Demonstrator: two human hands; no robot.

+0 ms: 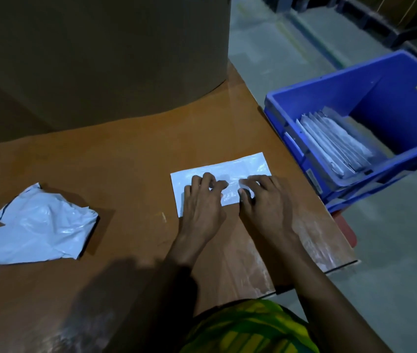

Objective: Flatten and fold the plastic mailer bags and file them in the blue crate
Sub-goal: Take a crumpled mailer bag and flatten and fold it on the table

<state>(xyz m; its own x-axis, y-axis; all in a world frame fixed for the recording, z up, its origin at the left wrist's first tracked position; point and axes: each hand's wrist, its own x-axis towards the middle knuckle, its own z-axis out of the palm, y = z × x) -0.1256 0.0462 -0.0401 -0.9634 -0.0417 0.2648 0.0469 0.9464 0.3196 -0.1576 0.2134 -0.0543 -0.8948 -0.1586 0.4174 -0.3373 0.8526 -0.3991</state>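
Head view: the blue crate point(403, 82) stands on the floor off the table's point(131, 159) right edge, with a row of folded mailers point(329, 143) filed upright against its near-left wall. Just left of the crate, a flat mailer point(243, 165) lies on the table. Both hands rest palm-down on its near half, side by side. The left hand point(202, 202) has its fingers bent and their tips pressing on the plastic, gripping nothing. The right hand point(266, 202), the one nearer the crate, also touches the plastic, but its fingertips are blurred, so I cannot tell whether they pinch it or only press. Far left of the crate, a crumpled mailer point(39, 225) lies untouched. A large cardboard box point(100, 59) stands behind, left of the crate.
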